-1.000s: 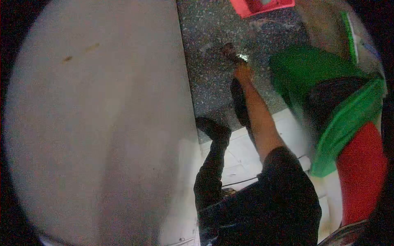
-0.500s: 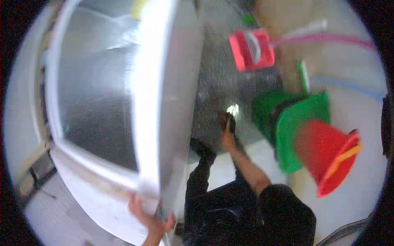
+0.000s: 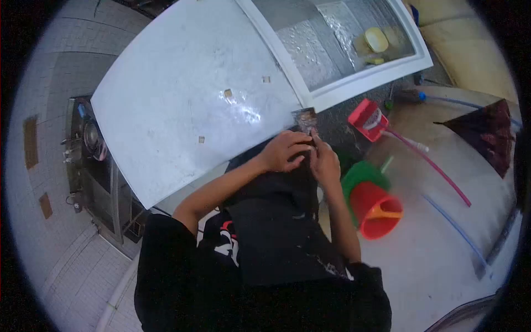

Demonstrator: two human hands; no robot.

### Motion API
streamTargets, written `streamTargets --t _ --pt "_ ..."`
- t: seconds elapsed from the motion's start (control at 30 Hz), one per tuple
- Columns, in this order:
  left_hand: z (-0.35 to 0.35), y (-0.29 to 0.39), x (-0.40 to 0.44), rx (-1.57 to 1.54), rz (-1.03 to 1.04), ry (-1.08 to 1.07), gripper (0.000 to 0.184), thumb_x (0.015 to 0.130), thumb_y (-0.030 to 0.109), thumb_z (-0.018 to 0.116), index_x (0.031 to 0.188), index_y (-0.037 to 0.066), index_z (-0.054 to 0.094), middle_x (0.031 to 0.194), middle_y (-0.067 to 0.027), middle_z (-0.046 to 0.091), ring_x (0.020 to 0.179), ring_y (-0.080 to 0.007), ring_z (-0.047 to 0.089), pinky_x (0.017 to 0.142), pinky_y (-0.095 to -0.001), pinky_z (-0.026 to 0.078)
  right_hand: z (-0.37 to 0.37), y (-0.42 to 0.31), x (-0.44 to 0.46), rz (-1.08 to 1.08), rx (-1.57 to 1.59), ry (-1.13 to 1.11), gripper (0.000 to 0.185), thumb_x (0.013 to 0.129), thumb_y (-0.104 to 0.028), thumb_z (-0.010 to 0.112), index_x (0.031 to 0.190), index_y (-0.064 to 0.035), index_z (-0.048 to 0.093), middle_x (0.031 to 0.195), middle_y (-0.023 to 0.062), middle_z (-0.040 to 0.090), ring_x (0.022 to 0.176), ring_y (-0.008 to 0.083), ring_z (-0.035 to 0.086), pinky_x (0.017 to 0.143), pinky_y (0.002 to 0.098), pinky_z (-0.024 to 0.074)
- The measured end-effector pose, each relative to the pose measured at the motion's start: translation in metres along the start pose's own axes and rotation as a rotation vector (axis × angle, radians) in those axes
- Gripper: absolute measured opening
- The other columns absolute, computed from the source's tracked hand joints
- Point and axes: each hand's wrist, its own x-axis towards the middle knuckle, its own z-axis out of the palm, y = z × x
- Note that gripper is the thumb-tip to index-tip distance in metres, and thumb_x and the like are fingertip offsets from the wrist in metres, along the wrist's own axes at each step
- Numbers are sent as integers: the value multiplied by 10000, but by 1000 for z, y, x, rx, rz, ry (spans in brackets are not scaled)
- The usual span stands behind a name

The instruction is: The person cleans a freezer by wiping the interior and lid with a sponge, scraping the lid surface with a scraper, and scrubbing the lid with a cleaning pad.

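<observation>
My right hand (image 3: 325,165) is closed around a scraper (image 3: 305,118), with one finger stretched along it. The scraper's wide flat metal blade is smeared brown, and my hand hides its handle. Close beside it, my left hand (image 3: 285,150) has its fingers bent and apart, just behind the blade. Nothing shows in the left hand; whether its fingertips touch the scraper I cannot tell. Beyond the blade is a white appliance (image 3: 182,94) like a chest freezer, with a white-framed glass panel (image 3: 310,50).
To my right lie a red dustpan (image 3: 365,118) with a pink handle, a green bucket-like container (image 3: 362,172), a red bucket (image 3: 371,207) with an orange handle, a blue stick (image 3: 456,229) and a dark folded umbrella (image 3: 487,133). A metal counter (image 3: 113,205) stands at the left.
My left hand has let go of the white appliance's corner and come over beside my right hand. The scraper has come nearer my body, and my view has turned and become sharper.
</observation>
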Motion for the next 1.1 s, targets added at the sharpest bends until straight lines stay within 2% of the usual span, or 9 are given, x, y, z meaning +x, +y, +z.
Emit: streamTargets --t 0.03,0.07,0.13,0.2,0.37,0.6,0.8,0.87,1.1 --pt "-10 3 -10 -13 -9 -140 239 791 147 624 1019 77 597 1169 -98 559 1110 -281 513 911 -419 398 2 -7 -3 -35 -203 -54 497 885 -176 510 1373 -198 420 935 223 609 821 363 617 712 458 479" --pt "-22 -2 -17 -32 -4 -138 239 791 147 624 1019 77 597 1169 -98 559 1110 -281 513 911 -419 398 1 -17 -6 37 -254 -169 448 909 -227 472 1355 -201 437 959 225 614 897 390 603 765 507 466" --pt "-49 -13 -34 68 -90 -8 144 780 95 630 921 74 618 994 -83 626 995 -275 572 873 -414 415 10 -28 -13 73 -336 -226 441 920 -241 457 1359 -212 433 936 224 617 877 392 607 755 509 469" --pt "-77 -24 -56 198 -161 167 148 776 78 628 923 72 616 977 -88 629 961 -273 583 872 -401 416 19 -37 -14 98 -421 -283 435 930 -254 443 1363 -222 428 913 224 619 858 394 611 746 511 472" --pt "-118 -44 -109 436 -393 265 179 768 77 636 945 68 609 1022 -83 618 985 -272 571 875 -401 414 38 -37 -16 79 -452 -215 422 947 -266 427 1367 -226 414 802 218 618 761 396 621 700 518 478" --pt "-100 -48 -100 392 -351 237 185 768 79 636 950 72 605 1052 -74 604 1009 -260 561 889 -399 404 56 -40 6 66 -455 -91 425 950 -257 417 1373 -221 396 778 219 618 743 408 619 691 520 480" --pt "-80 -43 -69 316 -274 192 194 772 89 637 961 79 597 1059 -68 602 1026 -258 559 903 -406 398 54 -70 -5 201 -446 -239 423 950 -245 414 1372 -222 401 788 254 619 745 427 621 688 536 481" --pt "-67 -47 -67 324 -304 204 185 778 98 634 958 78 596 1078 -72 596 1051 -261 551 916 -412 392 58 -62 9 32 -414 -75 547 884 -116 420 1421 -169 332 772 237 633 691 395 644 628 523 514" --pt "-67 -53 -64 349 -308 131 186 792 116 623 970 68 598 1111 -88 578 1100 -276 523 945 -426 375 59 -51 8 53 -461 -250 464 938 -199 419 1398 -215 364 746 246 616 719 412 631 641 518 497"
